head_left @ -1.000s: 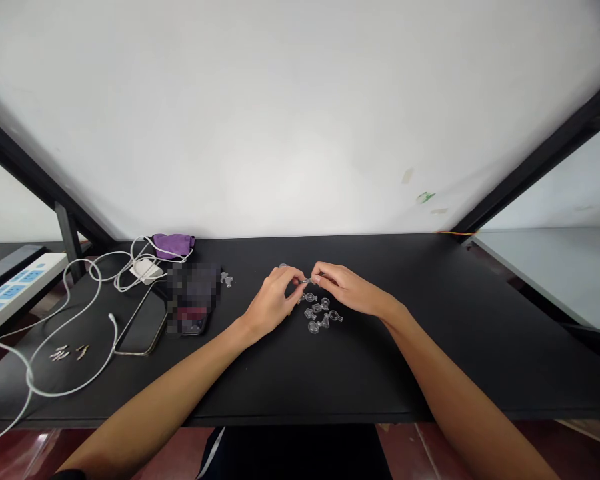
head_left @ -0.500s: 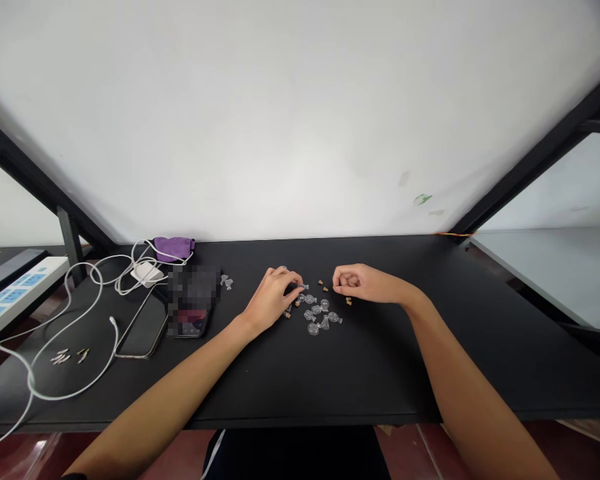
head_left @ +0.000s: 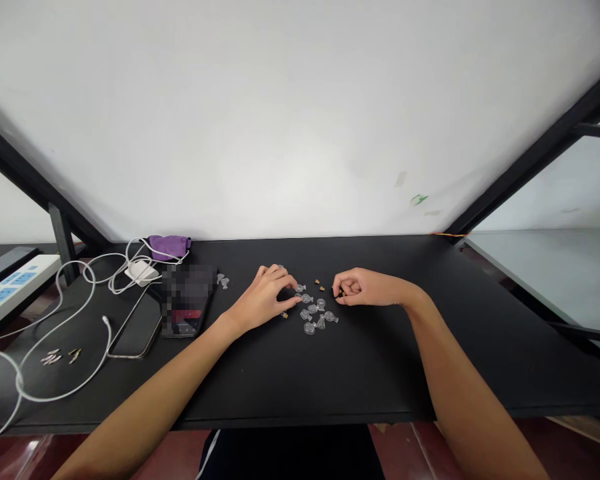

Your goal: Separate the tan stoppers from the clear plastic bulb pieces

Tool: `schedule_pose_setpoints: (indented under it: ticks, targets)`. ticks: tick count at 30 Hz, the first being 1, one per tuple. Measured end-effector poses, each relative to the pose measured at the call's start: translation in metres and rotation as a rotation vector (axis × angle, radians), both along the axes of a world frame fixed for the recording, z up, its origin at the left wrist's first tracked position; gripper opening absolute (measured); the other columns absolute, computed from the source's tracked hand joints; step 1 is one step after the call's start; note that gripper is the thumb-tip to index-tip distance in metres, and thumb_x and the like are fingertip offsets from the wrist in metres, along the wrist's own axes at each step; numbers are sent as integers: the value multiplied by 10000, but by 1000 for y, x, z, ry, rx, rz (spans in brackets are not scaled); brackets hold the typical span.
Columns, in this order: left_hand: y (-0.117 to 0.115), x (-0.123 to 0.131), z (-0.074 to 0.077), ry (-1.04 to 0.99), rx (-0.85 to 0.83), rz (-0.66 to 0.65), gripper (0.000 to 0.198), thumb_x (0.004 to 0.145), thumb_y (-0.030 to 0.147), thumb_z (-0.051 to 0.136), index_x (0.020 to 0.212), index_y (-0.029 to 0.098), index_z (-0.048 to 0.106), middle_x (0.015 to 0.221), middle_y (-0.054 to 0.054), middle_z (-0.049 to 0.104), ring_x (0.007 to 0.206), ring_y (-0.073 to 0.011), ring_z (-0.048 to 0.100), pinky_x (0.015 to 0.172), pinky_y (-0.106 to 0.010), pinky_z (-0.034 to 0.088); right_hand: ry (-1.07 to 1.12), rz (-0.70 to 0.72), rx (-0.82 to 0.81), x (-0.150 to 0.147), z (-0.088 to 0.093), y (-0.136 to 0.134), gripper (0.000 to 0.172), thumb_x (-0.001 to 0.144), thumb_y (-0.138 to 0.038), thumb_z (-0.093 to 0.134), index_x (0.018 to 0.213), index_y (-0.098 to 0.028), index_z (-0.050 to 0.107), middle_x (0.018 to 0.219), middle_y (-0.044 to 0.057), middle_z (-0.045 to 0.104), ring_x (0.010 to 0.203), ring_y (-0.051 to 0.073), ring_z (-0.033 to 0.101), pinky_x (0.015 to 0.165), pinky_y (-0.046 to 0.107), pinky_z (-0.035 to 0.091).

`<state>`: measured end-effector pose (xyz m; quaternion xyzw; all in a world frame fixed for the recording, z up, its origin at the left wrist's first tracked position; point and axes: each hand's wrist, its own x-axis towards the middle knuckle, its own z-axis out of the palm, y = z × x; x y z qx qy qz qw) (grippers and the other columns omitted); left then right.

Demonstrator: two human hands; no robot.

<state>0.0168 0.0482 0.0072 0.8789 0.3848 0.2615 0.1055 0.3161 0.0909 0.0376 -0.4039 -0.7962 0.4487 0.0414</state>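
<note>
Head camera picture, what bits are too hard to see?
Head view:
- Right hand: its curled fingers hide most of a small dark bit.
- Clear plastic pieces: too small to make out their details.
- Dark device: a pixelated patch blurs most of it.
- Small metal pieces: too small to name.

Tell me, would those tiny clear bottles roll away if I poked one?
Probably a little! The tiny clear bottles seem to lie on their sides on the black table, and their round bodies could roll, though their necks may soon stop them. They look thin and light, so they may skid easily and could be fragile. I can't tell whether they're glass or plastic.
</note>
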Motion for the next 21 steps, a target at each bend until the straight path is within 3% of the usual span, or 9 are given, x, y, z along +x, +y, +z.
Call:
schedule_pose_setpoints:
  ticks: [10, 16, 21]
  targets:
    - [3, -1, -8, -62, -121, -40, 193, 923, 213, 708, 1109, 263, 711, 910, -9, 709, 1033, -215, 630, 909, -362, 420, 163, -191, 209, -33, 1, -14, 288, 925, -492, 609, 851, -214, 616, 575, -68, 427, 531, 121, 378, 539, 271, 300]
    - [-1, 1, -1, -74, -117, -21, 182, 913, 167, 682, 1071, 249, 722, 882, -2, 695, 1002, -213, 625, 910, -374, 423, 189, -161, 271, -52, -1, -22, 266, 961, -467, 595, 854, -224, 610, 610, -70, 379, 564, 120, 325, 549, 275, 281]
    - [-7, 7, 8, -325, -192, -4, 129, 896, 142, 701, 972, 223, 635, 934, 15, 689, 922, -161, 631, 888, -324, 463, 200, -122, 230, -58, 0, -25, 332, 1013, -511, 522, 865, -225, 601, 619, -65, 393, 573, 125, 343, 556, 278, 276]
